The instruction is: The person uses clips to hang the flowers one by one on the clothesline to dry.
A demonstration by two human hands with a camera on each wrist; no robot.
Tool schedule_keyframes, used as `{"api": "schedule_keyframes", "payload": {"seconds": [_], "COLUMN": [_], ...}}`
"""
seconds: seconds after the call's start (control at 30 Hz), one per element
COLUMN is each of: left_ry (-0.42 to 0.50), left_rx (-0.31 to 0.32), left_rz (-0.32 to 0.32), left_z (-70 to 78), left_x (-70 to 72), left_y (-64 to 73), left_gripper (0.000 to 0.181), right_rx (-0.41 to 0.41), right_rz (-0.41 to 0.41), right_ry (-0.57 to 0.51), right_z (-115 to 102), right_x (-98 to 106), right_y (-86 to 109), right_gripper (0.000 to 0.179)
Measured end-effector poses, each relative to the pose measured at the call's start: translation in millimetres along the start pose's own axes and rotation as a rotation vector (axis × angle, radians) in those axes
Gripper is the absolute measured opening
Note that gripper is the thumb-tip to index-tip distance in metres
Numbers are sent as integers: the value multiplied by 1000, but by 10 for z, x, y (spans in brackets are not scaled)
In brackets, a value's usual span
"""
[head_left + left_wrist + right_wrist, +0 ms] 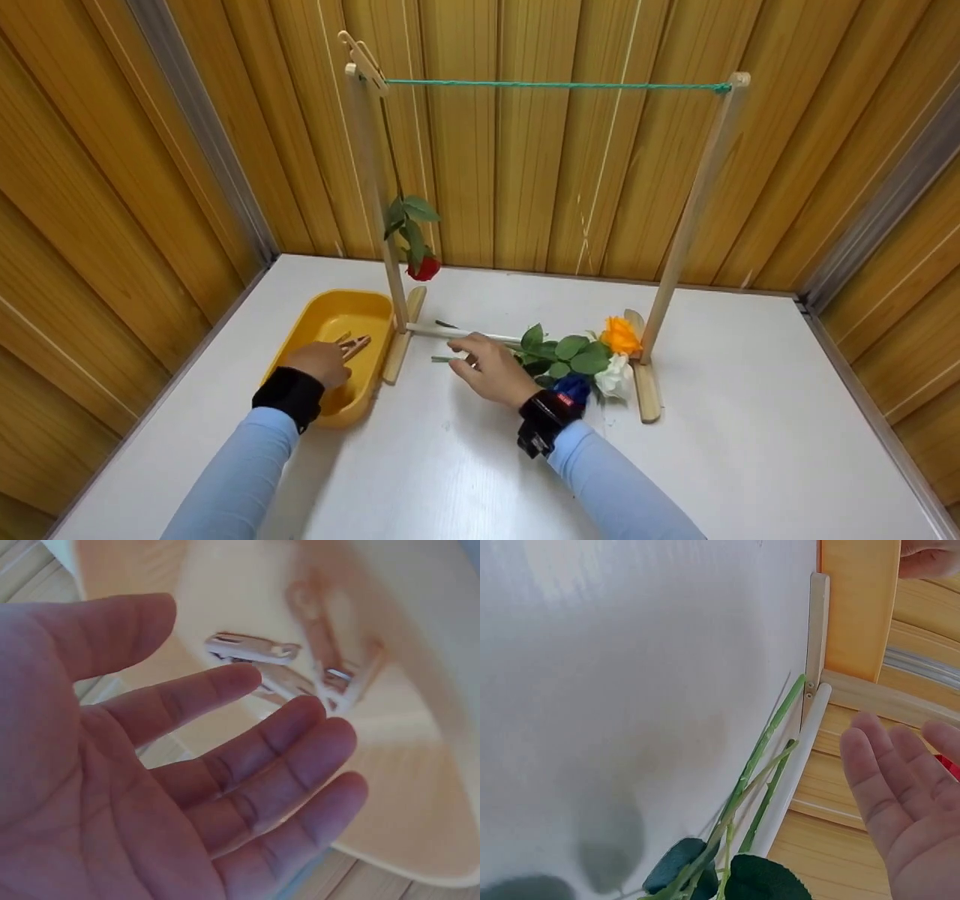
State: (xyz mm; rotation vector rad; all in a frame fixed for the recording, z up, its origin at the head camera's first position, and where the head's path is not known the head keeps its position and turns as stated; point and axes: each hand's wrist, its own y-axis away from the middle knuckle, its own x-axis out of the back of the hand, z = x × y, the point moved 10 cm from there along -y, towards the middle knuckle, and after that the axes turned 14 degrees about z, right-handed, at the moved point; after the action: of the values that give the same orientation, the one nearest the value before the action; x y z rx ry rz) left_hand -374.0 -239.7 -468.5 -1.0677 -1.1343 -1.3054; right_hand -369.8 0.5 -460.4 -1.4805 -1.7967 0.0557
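Wood-panelled walls closed in three sides of a white table (750, 420) where a person in pale blue sleeves worked at a small drying-style rack (679, 240). At far left, the left hand (324, 363) hung over a yellow tray (315, 319), fingers straight and spread, gripping nothing; the left wrist view showed several wooden clothespins (289, 679) lying in the tray just beyond the fingertips. Beside the tray rose the rack's left post, where one clothespin (365, 61) at the end of the green string (555, 85) held a red rose (424, 267) hanging head down. Toward the centre, the right hand (491, 367) hovered with fingers relaxed and apart above the green stems (761, 757) lying along the rack's white base rod (457, 331); whether it touched them could not be told. Further right lay the remaining flowers: an orange rose (621, 335), a white rose (615, 377) and a blue bloom (574, 388), heaped against the right post's foot.

Judging from the layout, one flower had been hung and three waited on the table, with almost the whole string free. Open tabletop stretched to the right and toward the person, while the tray sat near the left table edge and the rack's posts and feet hemmed in both hands.
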Motion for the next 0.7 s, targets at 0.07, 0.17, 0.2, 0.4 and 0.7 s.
{"api": "schedule_keyframes", "payload": {"seconds": [0.07, 0.17, 0.2, 0.4, 0.7], "left_ry": [25, 54, 64, 98, 157], "left_rx": [23, 40, 47, 36, 78], "left_rz": [-29, -53, -56, -50, -27], "left_z": [-40, -79, -92, -130, -217], "left_x": [-39, -85, -102, -171, -206], "left_y": [-20, -54, -67, -104, -163], "left_gripper": [25, 23, 23, 16, 16], "right_rx": [4, 11, 13, 9, 27], "right_rz": [-13, -22, -23, -25, -12], "right_ry": [6, 15, 17, 13, 26], "right_z": [-26, -61, -69, -75, -56], "right_x": [-29, -56, -59, -68, -45], "right_y": [-13, -21, -21, -10, -10], "right_gripper": [31, 32, 32, 33, 32]}}
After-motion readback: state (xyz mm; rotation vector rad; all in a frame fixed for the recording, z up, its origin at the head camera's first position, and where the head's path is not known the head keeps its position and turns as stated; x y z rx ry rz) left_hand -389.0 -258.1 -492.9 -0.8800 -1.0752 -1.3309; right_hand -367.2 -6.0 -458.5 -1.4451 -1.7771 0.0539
